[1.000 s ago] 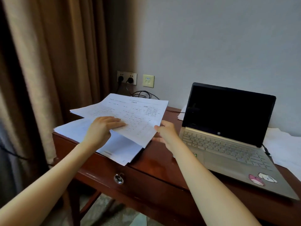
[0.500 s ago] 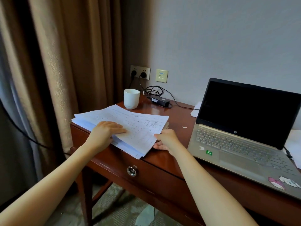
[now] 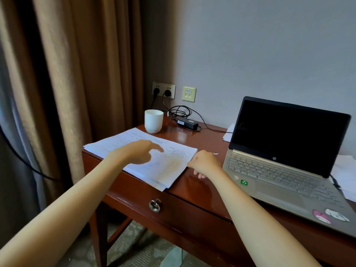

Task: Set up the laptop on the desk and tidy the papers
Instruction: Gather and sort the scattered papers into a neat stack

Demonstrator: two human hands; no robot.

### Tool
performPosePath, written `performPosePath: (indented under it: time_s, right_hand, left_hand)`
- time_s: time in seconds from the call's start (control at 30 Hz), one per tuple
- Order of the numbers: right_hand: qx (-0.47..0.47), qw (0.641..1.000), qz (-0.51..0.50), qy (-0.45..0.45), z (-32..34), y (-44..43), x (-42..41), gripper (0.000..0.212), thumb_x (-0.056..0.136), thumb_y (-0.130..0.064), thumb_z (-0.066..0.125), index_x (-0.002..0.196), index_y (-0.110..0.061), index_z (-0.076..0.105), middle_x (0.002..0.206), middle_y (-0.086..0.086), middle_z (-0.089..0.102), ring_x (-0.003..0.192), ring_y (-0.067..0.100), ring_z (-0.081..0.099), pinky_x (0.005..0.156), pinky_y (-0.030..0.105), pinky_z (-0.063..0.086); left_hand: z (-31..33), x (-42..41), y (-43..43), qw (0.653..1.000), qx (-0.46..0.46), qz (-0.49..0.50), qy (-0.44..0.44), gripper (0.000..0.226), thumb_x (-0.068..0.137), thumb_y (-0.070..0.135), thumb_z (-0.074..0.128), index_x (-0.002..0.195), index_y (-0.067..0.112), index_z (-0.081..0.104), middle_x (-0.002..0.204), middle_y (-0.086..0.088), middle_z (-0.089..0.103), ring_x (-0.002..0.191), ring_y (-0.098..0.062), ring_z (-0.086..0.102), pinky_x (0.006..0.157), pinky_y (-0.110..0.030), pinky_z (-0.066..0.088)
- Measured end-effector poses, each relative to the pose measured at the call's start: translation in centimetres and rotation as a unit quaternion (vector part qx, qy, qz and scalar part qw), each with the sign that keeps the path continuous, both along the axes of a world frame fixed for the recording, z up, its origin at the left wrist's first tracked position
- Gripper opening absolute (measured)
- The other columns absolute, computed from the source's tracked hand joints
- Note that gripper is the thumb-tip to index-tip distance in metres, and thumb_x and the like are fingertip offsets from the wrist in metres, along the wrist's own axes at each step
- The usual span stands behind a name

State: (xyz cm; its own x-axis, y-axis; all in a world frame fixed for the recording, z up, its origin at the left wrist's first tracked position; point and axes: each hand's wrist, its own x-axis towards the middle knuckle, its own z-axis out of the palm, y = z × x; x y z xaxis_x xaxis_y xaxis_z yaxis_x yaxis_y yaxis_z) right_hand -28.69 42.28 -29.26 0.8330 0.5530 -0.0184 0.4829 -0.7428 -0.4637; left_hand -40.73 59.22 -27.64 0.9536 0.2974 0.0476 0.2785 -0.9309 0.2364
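Papers [image 3: 170,166] are now laid in one stack. Left hand [image 3: 138,151] is lifted off, fingers loose; right hand [image 3: 206,163] is curled at the right edge, grip unclear. Squaring likely remains.

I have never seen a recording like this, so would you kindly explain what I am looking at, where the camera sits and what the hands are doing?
There is no machine here. The two bare arms belong to a person, and the single wide-angle camera is worn on that person's head, looking forward and down, so you see the arms from behind.

On the wooden desk lie a stack of printed papers, an open laptop with a dark screen, a white cup and a black power adapter with its cable. More loose sheets lie to the laptop's right.

The left hand is over the stack, blurred, with loose fingers that grip nothing. The right hand sits at the stack's right edge with curled fingers. Whether it pinches a sheet cannot be seen.
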Motion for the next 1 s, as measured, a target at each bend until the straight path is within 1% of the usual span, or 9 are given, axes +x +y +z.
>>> performPosePath:
  time_s: [0.1, 0.17, 0.23, 0.3, 0.4, 0.43, 0.5, 0.6, 1.0]
  right_hand:
    - [-0.005, 1.000, 0.002, -0.016, 1.1, -1.3, 0.6, 0.021, 0.084, -0.024, 0.053, 0.091, -0.009, 0.067, 0.076, 0.003, 0.069, 0.064, 0.021, 0.066, 0.070, 0.031, 0.055]
    - [-0.010, 0.999, -0.006, -0.038, 1.7, -2.6, 1.2, 0.023, 0.086, -0.026, 0.054, 0.094, -0.007, 0.066, 0.094, 0.008, 0.070, 0.085, 0.028, 0.067, 0.076, 0.034, 0.054]
    - [-0.022, 0.998, -0.013, -0.061, 2.3, -4.3, 1.8, 0.025, 0.087, -0.026, 0.054, 0.095, -0.006, 0.067, 0.102, 0.008, 0.069, 0.095, 0.027, 0.064, 0.077, 0.033, 0.050]
    - [-0.035, 0.997, -0.014, -0.072, 2.7, -6.2, 2.4, 0.023, 0.087, -0.023, 0.053, 0.092, -0.006, 0.067, 0.103, 0.008, 0.069, 0.095, 0.027, 0.063, 0.078, 0.034, 0.050]
    - [-0.073, 0.994, -0.025, -0.081, 3.3, -8.9, 3.1, 0.020, 0.086, -0.016, 0.047, 0.069, -0.014, 0.056, 0.086, 0.006, 0.060, 0.082, 0.028, 0.056, 0.066, 0.031, 0.044]
    - [-0.088, 0.992, -0.032, -0.088, 3.4, -9.8, 3.4, 0.020, 0.086, -0.014, 0.045, 0.069, -0.016, 0.055, 0.086, 0.006, 0.058, 0.082, 0.028, 0.055, 0.065, 0.030, 0.042]
    - [-0.112, 0.987, -0.048, -0.106, 3.7, -11.6, 3.8, 0.017, 0.088, -0.017, 0.047, 0.087, -0.014, 0.064, 0.098, 0.006, 0.063, 0.093, 0.027, 0.060, 0.073, 0.031, 0.044]
    - [-0.140, 0.977, -0.084, -0.135, 4.1, -14.7, 4.5, 0.023, 0.091, -0.024, 0.048, 0.107, -0.015, 0.062, 0.110, 0.004, 0.064, 0.102, 0.024, 0.059, 0.083, 0.034, 0.047]
    - [-0.206, 0.948, -0.211, -0.123, 4.4, -27.1, 6.9, 0.040, 0.094, -0.030, 0.045, 0.130, -0.013, 0.045, 0.129, 0.012, 0.051, 0.118, 0.030, 0.049, 0.090, 0.035, 0.042]
  left_hand:
    - [1.1, 2.2, -1.7, 1.000, 0.007, -0.024, 0.000, 0.056, 0.091, -0.002, 0.035, 0.134, 0.031, 0.047, 0.146, 0.002, 0.042, 0.130, -0.020, 0.042, 0.106, -0.036, 0.039]
    - [1.7, 3.7, -3.1, 0.998, 0.053, -0.042, -0.005, 0.049, 0.094, 0.008, 0.038, 0.137, 0.030, 0.045, 0.146, 0.002, 0.040, 0.133, -0.021, 0.038, 0.109, -0.039, 0.034]
    - [2.2, 5.2, -4.5, 0.991, 0.117, -0.066, -0.008, 0.045, 0.096, 0.019, 0.039, 0.140, 0.032, 0.040, 0.150, 0.003, 0.034, 0.138, -0.021, 0.028, 0.113, -0.043, 0.026]
    - [2.8, 6.5, -6.1, 0.986, 0.143, -0.087, 0.001, 0.045, 0.098, 0.025, 0.038, 0.142, 0.033, 0.035, 0.153, 0.003, 0.027, 0.142, -0.022, 0.018, 0.114, -0.045, 0.020]
    - [3.4, 8.2, -8.7, 0.983, 0.147, -0.113, 0.002, 0.048, 0.097, 0.029, 0.039, 0.144, 0.033, 0.031, 0.155, 0.002, 0.024, 0.144, -0.022, 0.015, 0.114, -0.046, 0.016]
    - [3.6, 8.7, -9.6, 0.982, 0.146, -0.121, 0.000, 0.048, 0.097, 0.030, 0.040, 0.144, 0.033, 0.030, 0.155, 0.001, 0.024, 0.143, -0.022, 0.016, 0.114, -0.045, 0.016]
    - [3.9, 9.9, -11.3, 0.980, 0.147, -0.136, -0.001, 0.050, 0.097, 0.032, 0.040, 0.145, 0.032, 0.028, 0.154, -0.001, 0.025, 0.143, -0.023, 0.018, 0.114, -0.044, 0.017]
    - [4.1, 11.7, -14.2, 0.976, 0.142, -0.166, -0.002, 0.050, 0.097, 0.034, 0.040, 0.146, 0.031, 0.027, 0.154, -0.003, 0.026, 0.142, -0.023, 0.020, 0.113, -0.044, 0.017]
    - [4.4, 16.5, -25.8, 0.946, 0.125, -0.299, -0.008, 0.052, 0.097, 0.034, 0.039, 0.147, 0.029, 0.024, 0.153, -0.007, 0.025, 0.142, -0.028, 0.020, 0.113, -0.047, 0.017]
